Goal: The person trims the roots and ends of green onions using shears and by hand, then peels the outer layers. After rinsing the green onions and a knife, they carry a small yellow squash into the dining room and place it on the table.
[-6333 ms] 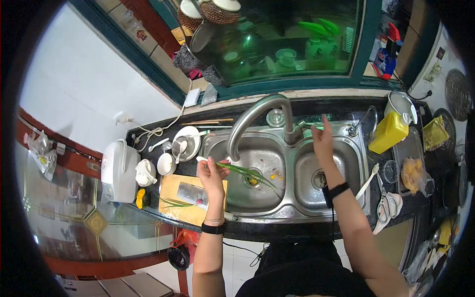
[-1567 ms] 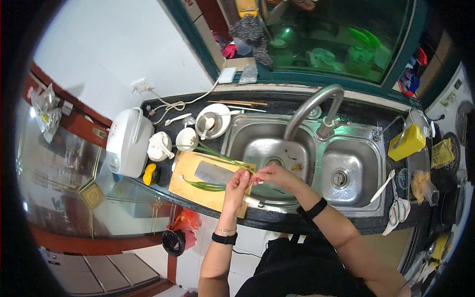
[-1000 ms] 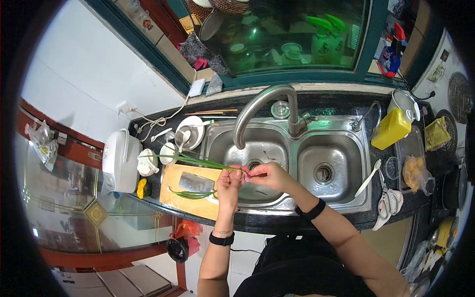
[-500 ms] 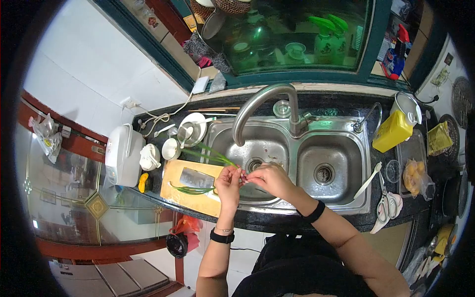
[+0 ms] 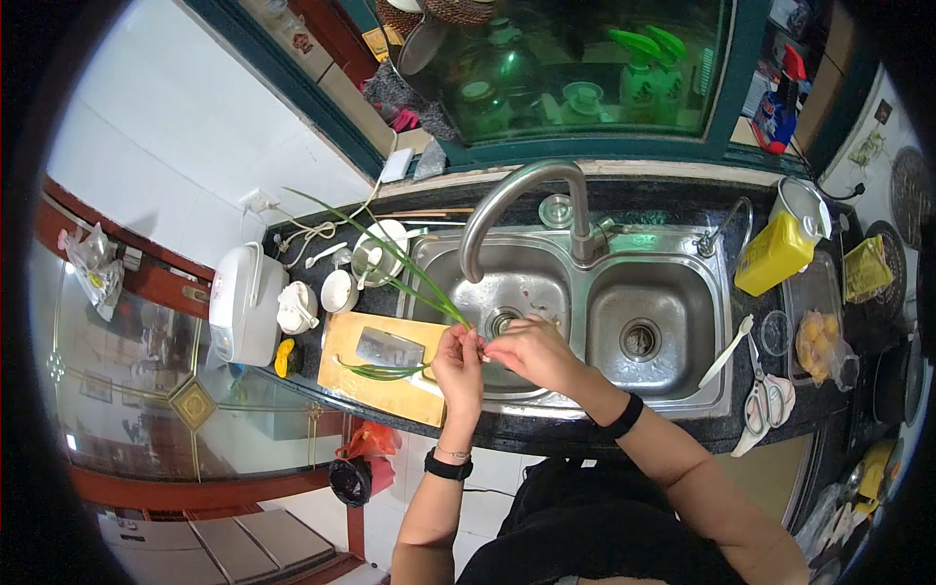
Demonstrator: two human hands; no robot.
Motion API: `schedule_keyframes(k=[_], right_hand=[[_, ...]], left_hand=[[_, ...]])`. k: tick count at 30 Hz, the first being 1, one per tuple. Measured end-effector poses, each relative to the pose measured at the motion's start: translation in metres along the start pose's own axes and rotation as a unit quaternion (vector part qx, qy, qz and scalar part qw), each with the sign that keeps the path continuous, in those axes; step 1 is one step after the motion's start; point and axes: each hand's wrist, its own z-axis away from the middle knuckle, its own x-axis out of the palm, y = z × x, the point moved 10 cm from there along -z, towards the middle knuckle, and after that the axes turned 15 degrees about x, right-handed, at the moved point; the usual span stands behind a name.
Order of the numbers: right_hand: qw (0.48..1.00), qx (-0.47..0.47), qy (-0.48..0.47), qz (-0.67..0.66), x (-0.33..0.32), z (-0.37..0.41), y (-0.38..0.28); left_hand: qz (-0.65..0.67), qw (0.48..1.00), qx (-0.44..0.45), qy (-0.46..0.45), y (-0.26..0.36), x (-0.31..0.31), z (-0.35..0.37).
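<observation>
In the head view, our left hand (image 5: 458,363) keeps a closed grip on a green onion (image 5: 448,306) at the left basin's (image 5: 531,285) near side, leaves pointing far left; our right hand (image 5: 534,351) pinches by its near end. Left, a cutting board (image 5: 356,398) holds a knife (image 5: 390,348).

The root end of the green onion (image 5: 429,292) was mostly hidden where the left hand (image 5: 458,363) and the right hand (image 5: 531,353) met, and what lay between their fingertips was too small to tell. At nine o'clock from them, the end of the knife handle (image 5: 425,383) passed out of sight behind the left hand. The woven baskets (image 5: 458,10) at twelve o'clock were cut off by the top edge, the dark clothing (image 5: 624,526) at six by the bottom. Lettering on the spray bottle (image 5: 775,122) at two was unreadable.
</observation>
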Motion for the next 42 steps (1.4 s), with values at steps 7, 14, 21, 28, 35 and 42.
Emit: schedule_keyframes(k=[7,14,21,28,35,42], right_hand=[[1.0,0.011,-0.011,-0.015,-0.001,0.0,0.004],[0.999,-0.003,-0.013,0.035,0.003,0.002,-0.001],[1.0,0.003,-0.01,0.015,-0.001,0.004,-0.002],[0.997,0.05,0.012,-0.058,0.0,0.004,0.019],[0.96,0.183,0.046,-0.209,0.011,0.006,0.059],[0.974,0.205,0.086,-0.039,-0.003,0.012,0.08]], left_hand=[[0.005,1.0,-0.004,0.006,-0.003,0.001,0.002],[-0.007,1.0,-0.009,0.014,-0.007,0.001,0.003],[0.005,1.0,-0.005,0.021,0.0,0.006,0.006],[0.051,0.999,0.0,0.012,-0.002,0.007,0.005],[0.088,0.996,0.01,-0.027,-0.003,0.009,0.004],[0.111,0.993,-0.032,-0.01,-0.011,-0.003,0.007]])
